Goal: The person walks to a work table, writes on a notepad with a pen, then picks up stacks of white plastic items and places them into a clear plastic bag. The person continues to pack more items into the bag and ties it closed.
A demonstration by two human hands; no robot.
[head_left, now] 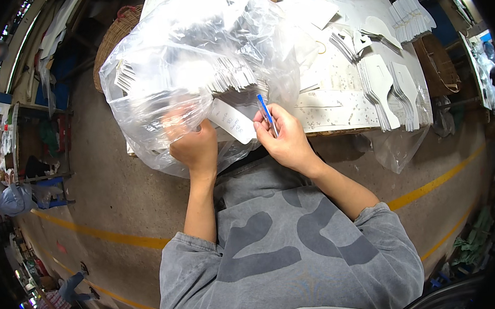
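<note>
A large clear plastic bag (pixel 139 113) lies over the near left part of the white table, with stacks of thin white pieces (pixel 232 74) inside it. My left hand (pixel 196 148) is closed on the bag's near edge, its fingers partly behind the plastic. In my right hand (pixel 288 142) is a blue and white pen (pixel 265 109), pinched between thumb and fingers and tilted up. Between the hands, a white card (pixel 232 121) with handwriting slants out from the bag's opening. Its lower end comes close to my right fingertips; whether they touch is unclear.
Flat white paddle-shaped pieces (pixel 377 89) stand stacked along the right of the white table (pixel 326 122). More bundled white pieces (pixel 411 16) sit at the far right. A woven basket (pixel 113 40) stands behind the bag. Another person (pixel 69 289) is at the far lower left.
</note>
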